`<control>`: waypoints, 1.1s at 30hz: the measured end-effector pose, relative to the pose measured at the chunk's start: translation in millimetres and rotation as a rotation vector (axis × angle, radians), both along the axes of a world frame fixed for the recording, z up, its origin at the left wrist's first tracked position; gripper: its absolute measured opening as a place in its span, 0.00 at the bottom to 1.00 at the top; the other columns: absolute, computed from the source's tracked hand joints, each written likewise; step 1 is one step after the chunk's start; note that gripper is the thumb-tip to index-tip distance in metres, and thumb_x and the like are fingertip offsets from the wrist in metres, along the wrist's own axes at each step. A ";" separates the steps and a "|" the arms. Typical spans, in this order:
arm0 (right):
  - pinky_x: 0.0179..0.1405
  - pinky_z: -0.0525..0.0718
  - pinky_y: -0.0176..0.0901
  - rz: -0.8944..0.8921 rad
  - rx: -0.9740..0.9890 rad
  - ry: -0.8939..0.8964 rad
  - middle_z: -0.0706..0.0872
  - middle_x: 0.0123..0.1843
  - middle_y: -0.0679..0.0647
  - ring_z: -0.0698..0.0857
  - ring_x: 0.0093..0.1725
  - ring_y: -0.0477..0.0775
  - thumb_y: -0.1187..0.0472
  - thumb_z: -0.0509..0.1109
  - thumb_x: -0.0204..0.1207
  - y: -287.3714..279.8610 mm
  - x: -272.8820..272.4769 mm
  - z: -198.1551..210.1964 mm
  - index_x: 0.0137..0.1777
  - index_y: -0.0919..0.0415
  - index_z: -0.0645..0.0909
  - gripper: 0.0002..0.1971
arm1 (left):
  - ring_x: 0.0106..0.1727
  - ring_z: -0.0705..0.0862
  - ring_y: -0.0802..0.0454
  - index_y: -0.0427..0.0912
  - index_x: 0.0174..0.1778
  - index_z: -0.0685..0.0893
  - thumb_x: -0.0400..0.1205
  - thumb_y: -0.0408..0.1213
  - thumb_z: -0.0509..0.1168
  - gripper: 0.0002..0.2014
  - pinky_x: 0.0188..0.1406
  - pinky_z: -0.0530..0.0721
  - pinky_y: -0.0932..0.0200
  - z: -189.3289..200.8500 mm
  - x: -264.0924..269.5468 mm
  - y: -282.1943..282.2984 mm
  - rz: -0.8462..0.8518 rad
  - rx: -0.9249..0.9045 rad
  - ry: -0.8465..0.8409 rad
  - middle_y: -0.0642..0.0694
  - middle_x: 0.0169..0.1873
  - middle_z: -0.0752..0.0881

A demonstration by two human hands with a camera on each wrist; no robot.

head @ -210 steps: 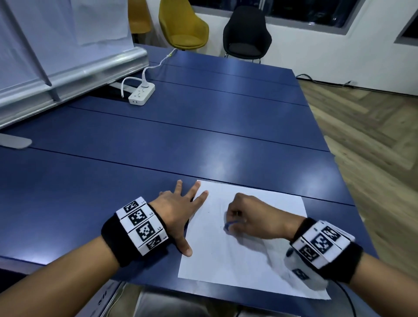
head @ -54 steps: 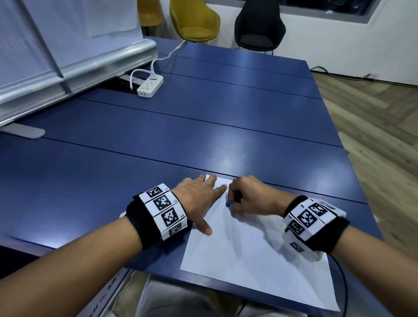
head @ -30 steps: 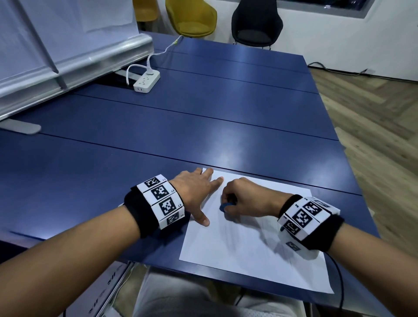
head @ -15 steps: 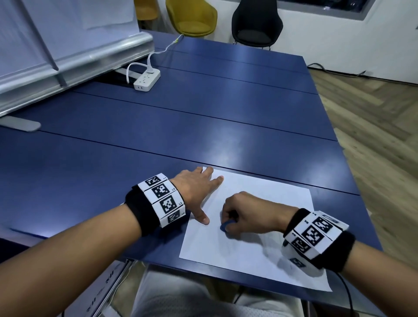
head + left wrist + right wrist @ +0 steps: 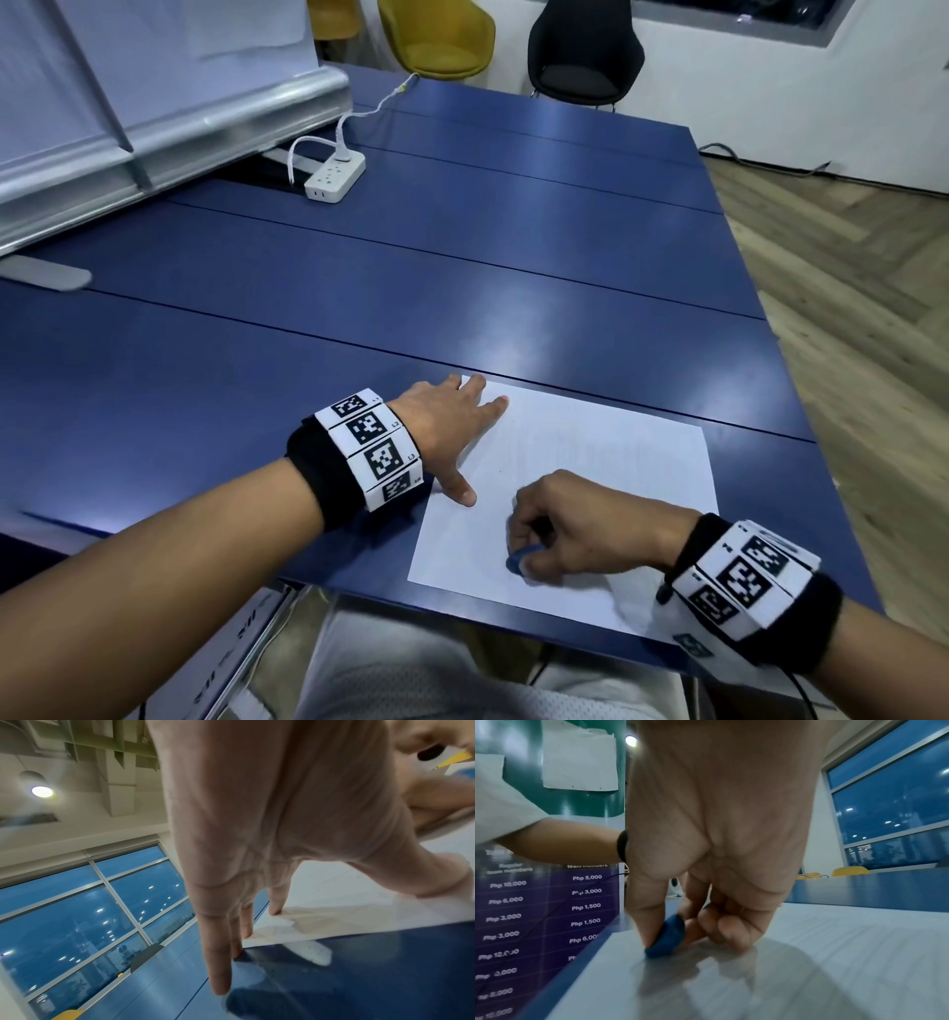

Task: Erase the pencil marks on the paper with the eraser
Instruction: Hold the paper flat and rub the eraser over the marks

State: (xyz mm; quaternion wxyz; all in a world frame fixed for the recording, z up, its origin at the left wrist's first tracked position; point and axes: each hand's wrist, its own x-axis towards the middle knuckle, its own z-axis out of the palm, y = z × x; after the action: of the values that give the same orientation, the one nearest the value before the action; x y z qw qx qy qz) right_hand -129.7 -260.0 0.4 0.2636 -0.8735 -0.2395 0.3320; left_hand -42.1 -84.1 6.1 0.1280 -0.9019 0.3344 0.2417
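Note:
A white sheet of paper point(image 5: 590, 452) lies at the near edge of the blue table point(image 5: 462, 267). My right hand point(image 5: 570, 529) pinches a small blue eraser point(image 5: 516, 559) between thumb and curled fingers and presses it on the sheet's near-left part; the right wrist view shows the eraser point(image 5: 666, 937) touching the paper point(image 5: 808, 953). My left hand point(image 5: 452, 426) lies flat with spread fingers on the sheet's far-left corner, thumb on the left edge; its fingertips point(image 5: 273, 909) press the paper point(image 5: 347, 892). Faint pencil lines show across the sheet.
A white power strip point(image 5: 335, 177) with its cable lies far left on the table. A metal whiteboard frame point(image 5: 169, 139) runs along the left. Yellow point(image 5: 441, 36) and black point(image 5: 585, 51) chairs stand beyond the far end. Wooden floor lies right of the table.
My right hand has slid the eraser from the sheet's far-left area toward me, to the near-left part. The left hand has stayed on the far-left corner.

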 end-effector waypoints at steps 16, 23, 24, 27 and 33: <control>0.38 0.85 0.39 -0.248 -0.039 -0.258 0.91 0.33 0.46 0.87 0.34 0.44 0.64 0.73 0.70 0.3 71.7 3.2 0.38 0.60 0.89 0.03 | 0.75 0.65 0.42 0.51 0.86 0.49 0.67 0.64 0.77 0.58 0.48 0.72 0.49 -5.0 0.6 -0.6 -0.001 -0.015 -0.028 0.43 0.74 0.63; 0.31 0.75 0.33 -0.219 -0.078 -0.298 0.84 0.28 0.41 0.79 0.26 0.36 0.62 0.76 0.71 -0.1 89.3 3.5 0.31 0.54 0.83 0.09 | 0.73 0.66 0.42 0.52 0.85 0.52 0.67 0.64 0.77 0.56 0.47 0.72 0.50 -5.4 2.1 0.8 0.003 -0.027 -0.033 0.44 0.72 0.65; 0.32 0.78 0.37 -0.218 -0.071 -0.279 0.86 0.30 0.42 0.80 0.28 0.37 0.63 0.76 0.70 -0.5 87.4 3.1 0.33 0.57 0.84 0.06 | 0.73 0.66 0.42 0.52 0.85 0.51 0.68 0.64 0.77 0.57 0.48 0.72 0.50 -6.0 2.2 0.9 0.003 -0.029 -0.034 0.43 0.72 0.65; 0.39 0.85 0.39 -0.072 -0.110 -0.095 0.91 0.35 0.43 0.85 0.33 0.39 0.63 0.76 0.68 2.5 72.7 5.9 0.39 0.59 0.89 0.01 | 0.77 0.64 0.42 0.50 0.86 0.48 0.67 0.65 0.77 0.59 0.56 0.74 0.48 -6.5 2.3 1.0 0.002 -0.019 -0.038 0.43 0.77 0.62; 0.38 0.81 0.38 -0.257 -0.106 -0.313 0.91 0.37 0.51 0.84 0.36 0.45 0.62 0.76 0.72 -9.2 101.3 4.5 0.40 0.61 0.89 0.03 | 0.77 0.63 0.41 0.48 0.86 0.48 0.68 0.66 0.75 0.59 0.73 0.65 0.35 -5.6 1.8 -2.0 -0.035 0.019 -0.067 0.40 0.76 0.64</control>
State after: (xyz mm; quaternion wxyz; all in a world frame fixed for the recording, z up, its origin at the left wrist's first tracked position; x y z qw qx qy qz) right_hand -28.4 -269.2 4.9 0.2171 -0.9504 -0.1462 0.1680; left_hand -40.3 -86.1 0.5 0.1520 -0.9022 0.3435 0.2120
